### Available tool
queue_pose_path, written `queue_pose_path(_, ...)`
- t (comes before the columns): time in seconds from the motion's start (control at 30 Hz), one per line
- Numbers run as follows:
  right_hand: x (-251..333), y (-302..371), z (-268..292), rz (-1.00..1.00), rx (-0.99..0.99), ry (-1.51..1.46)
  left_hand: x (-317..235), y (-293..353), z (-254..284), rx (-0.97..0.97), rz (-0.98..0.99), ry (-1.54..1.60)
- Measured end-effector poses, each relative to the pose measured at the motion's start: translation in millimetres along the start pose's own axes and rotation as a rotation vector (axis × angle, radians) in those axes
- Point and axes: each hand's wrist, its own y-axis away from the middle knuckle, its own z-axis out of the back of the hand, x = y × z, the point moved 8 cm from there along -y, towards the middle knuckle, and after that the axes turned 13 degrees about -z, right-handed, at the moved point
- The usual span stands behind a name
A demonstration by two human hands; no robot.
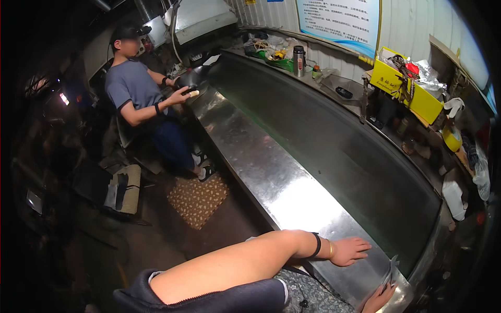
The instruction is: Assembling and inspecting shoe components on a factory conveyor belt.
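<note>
My left hand [350,251] lies palm down on the shiny metal ledge [292,195], its fingers stretched out and nothing in it. A dark band and a gold-coloured bracelet circle that wrist. Low in the view, close to the ledge's near end, my right hand [379,299] is partly cut off by the picture's edge. Its fingers are closed around a grey pointed tool [391,271], which sticks up past the fingertips; its exact kind is not clear. Beyond the ledge runs a wide dark conveyor belt [334,141].
A seated co-worker [138,88] at the ledge's far end holds a dark rounded object [189,79]. On the belt's far side stand a thermos [298,61] and a yellow box [407,86] full of odds and ends. A patterned cushion [199,202] lies on the floor.
</note>
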Motion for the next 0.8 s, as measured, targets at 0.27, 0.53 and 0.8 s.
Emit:
queue_pose_path(0.27, -16, 3, -7, -0.097, 0.039, -0.042, 0, 2, -3, 0.033, 0.023, 0.006)
queue_pose_path(0.53, -26, 3, -15, -0.222, 0.122, -0.039, 1, 1, 1, 0.054, 0.018, 0.006)
queue_pose_path(0.8, -22, 6, -9, -0.243, 0.086, 0.007, 2, 1, 0, -0.022, 0.001, -0.009)
